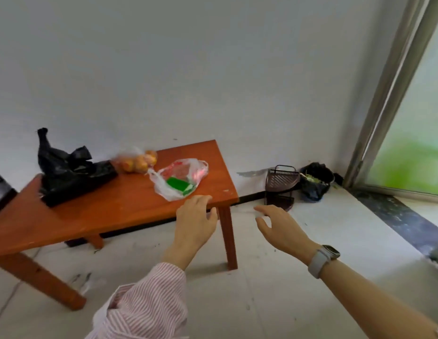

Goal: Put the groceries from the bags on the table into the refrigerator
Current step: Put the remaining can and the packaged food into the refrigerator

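While both hands hover empty, perhaps oranges (137, 162) top the table (115, 206).

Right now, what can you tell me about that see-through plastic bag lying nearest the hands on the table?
The see-through plastic bag is thin, crinkled film with red print, lying slack and flat near the front right corner of the orange-brown table. Inside show a bright green packet and something reddish. Its handles trail toward the bag of oranges behind it; contact between them is unclear. The left hand is just short of it, not touching.
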The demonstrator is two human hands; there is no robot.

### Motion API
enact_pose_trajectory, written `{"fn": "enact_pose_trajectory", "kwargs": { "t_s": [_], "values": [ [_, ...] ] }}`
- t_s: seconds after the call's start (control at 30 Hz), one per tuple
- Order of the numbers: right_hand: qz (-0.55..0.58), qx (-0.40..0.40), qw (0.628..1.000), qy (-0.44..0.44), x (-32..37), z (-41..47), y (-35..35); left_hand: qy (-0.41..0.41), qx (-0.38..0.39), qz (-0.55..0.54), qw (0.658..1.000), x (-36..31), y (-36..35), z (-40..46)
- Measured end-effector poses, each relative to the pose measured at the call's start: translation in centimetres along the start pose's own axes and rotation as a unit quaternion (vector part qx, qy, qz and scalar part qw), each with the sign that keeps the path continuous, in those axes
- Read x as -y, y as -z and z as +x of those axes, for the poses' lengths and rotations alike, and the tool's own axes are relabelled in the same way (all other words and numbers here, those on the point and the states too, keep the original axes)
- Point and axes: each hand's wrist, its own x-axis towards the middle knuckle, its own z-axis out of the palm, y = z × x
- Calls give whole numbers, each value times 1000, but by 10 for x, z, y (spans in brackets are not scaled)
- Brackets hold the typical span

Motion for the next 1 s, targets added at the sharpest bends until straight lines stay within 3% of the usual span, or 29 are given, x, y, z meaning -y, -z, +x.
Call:
{"fn": "enact_pose_trajectory", "kwargs": {
  "t_s": [0.3,0.6,0.73,0.87,1.0],
  "values": [
    [29,90,996,4,23,148,-104,102,21,-21,994,124,-27,78],
    [33,150,988,35,8,354,-187,160,64,-37,984,216,-80,239],
    [-43,206,973,91,4,424,-227,164,90,-37,982,249,-101,291],
    [-219,301,907,195,0,470,-268,184,136,-46,972,284,-127,320],
    [-258,274,917,133,-17,484,-272,148,191,-50,969,312,-155,347]
  ]
}}
